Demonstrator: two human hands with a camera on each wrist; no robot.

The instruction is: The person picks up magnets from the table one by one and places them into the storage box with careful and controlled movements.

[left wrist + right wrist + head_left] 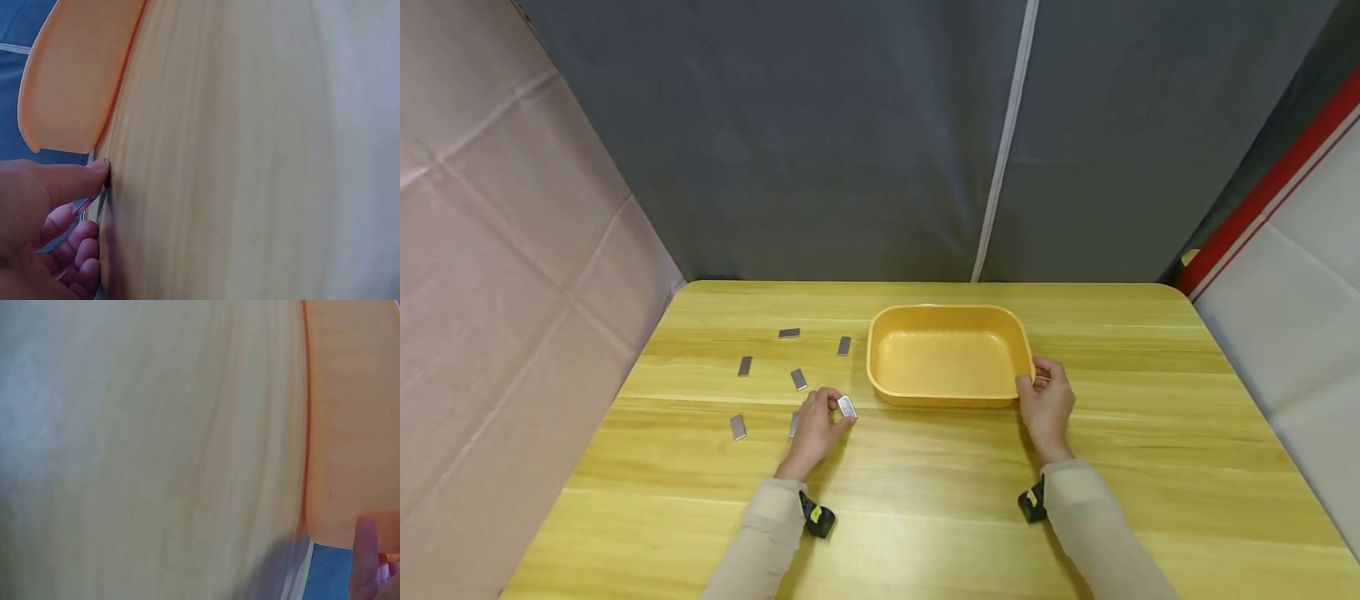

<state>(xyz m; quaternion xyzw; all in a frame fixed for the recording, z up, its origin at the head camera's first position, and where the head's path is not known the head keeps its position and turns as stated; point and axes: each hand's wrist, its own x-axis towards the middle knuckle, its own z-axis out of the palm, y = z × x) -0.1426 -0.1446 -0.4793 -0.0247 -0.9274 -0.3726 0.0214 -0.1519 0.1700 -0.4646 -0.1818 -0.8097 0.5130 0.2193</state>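
My left hand (817, 427) pinches a small silvery rectangular piece (847, 407) between thumb and fingers, left of the yellow tray and nearer to me. In the left wrist view the same hand (37, 219) holds the thin piece (89, 203) edge-on, close to the tray (81, 75). The tray (947, 397) has nothing inside it. My right hand (1047, 408) grips its near right corner, fingers at the outer side. In the right wrist view a finger of the right hand (372, 569) lies against the tray wall (350, 519); the other fingers are partly hidden.
Several flat grey pieces lie spread on the wooden table (910, 517) left of the tray, among them one at the back (789, 333), one near the tray (844, 346) and one at the left (738, 427). Another (793, 425) is partly behind the left hand. A grey curtain (850, 150) hangs behind.
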